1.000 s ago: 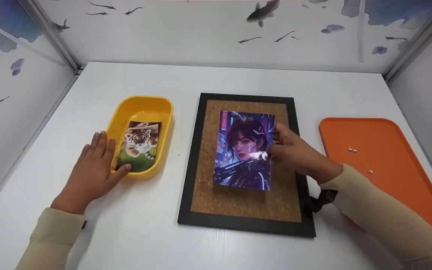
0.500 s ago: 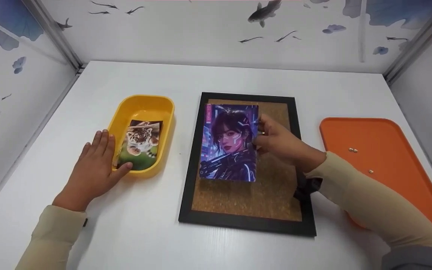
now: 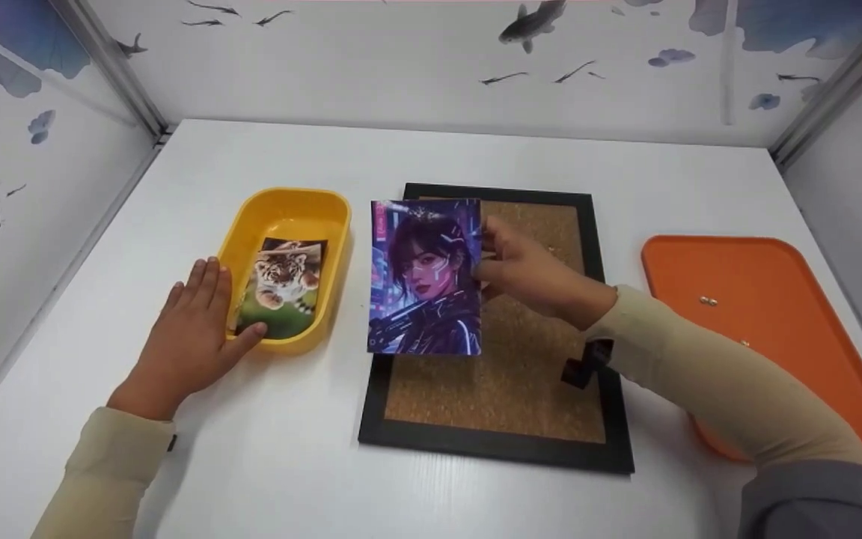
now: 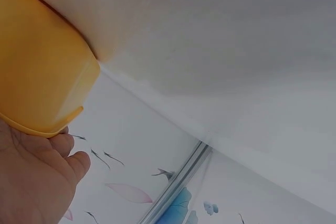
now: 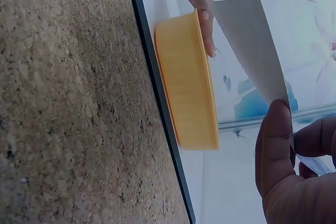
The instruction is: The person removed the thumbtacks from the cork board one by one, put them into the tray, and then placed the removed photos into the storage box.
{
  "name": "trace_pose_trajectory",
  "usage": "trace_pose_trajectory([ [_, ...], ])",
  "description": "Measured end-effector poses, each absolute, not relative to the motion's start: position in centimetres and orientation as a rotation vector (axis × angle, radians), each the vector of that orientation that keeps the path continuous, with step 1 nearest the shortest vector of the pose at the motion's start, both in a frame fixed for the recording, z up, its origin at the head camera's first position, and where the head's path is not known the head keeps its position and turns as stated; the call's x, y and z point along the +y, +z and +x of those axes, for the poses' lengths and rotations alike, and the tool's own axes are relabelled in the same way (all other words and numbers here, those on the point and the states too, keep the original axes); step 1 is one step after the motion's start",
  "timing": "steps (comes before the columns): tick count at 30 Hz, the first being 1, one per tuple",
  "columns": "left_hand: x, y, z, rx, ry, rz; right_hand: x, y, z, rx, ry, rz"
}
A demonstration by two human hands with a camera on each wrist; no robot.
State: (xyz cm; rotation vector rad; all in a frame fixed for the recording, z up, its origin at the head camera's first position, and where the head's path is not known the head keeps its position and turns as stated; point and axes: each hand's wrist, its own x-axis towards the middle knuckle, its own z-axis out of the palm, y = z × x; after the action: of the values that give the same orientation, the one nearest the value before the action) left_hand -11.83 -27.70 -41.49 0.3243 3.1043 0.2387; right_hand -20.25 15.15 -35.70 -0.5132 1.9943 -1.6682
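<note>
My right hand (image 3: 528, 273) pinches the right edge of a picture card (image 3: 425, 281) with a purple-blue portrait printed on it. The card hangs above the left part of a black-framed cork board (image 3: 498, 397), its left side out past the frame. In the right wrist view the pale back of the card (image 5: 252, 45) shows between thumb and fingers. My left hand (image 3: 184, 337) rests with fairly straight fingers on the left rim of a yellow bin (image 3: 337, 269). Inside that bin lies a tiger picture card (image 3: 281, 296); the left wrist view shows the bin's outer wall (image 4: 42, 61).
An orange tray (image 3: 783, 389) stands on the right, partly under the right sleeve, with a few small silvery pieces (image 3: 708, 301) on it. A tiny shiny spot (image 3: 552, 249) shows on the cork. Printed wall panels (image 3: 371, 67) enclose the white table (image 3: 266, 479).
My right hand has carried the portrait card left and slightly away from me, from over the middle of the cork to beyond the frame's left side. The left hand has stayed on the bin.
</note>
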Motion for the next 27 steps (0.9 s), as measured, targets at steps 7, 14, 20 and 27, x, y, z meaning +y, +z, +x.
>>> trace_pose_trajectory([
  [7, -27.9, -41.4, -11.8, 3.103, 0.215, 0.324, 13.1, -35.3, -20.7, 1.932, -1.683, -0.556],
  [14, -27.7, -41.7, -11.9, 3.108, 0.221, 0.322, 11.1, -35.6, -21.5, 1.883, -1.706, -0.591],
  [20, -27.7, -41.7, -11.9, 3.119, 0.231, 0.337, 9.7, -36.6, -22.5, 1.84, -1.771, -0.53],
  [27, -27.8, -41.7, -11.9, 3.113, 0.236, 0.335, 8.0, -36.6, -23.2, 1.836, -1.802, -0.498],
])
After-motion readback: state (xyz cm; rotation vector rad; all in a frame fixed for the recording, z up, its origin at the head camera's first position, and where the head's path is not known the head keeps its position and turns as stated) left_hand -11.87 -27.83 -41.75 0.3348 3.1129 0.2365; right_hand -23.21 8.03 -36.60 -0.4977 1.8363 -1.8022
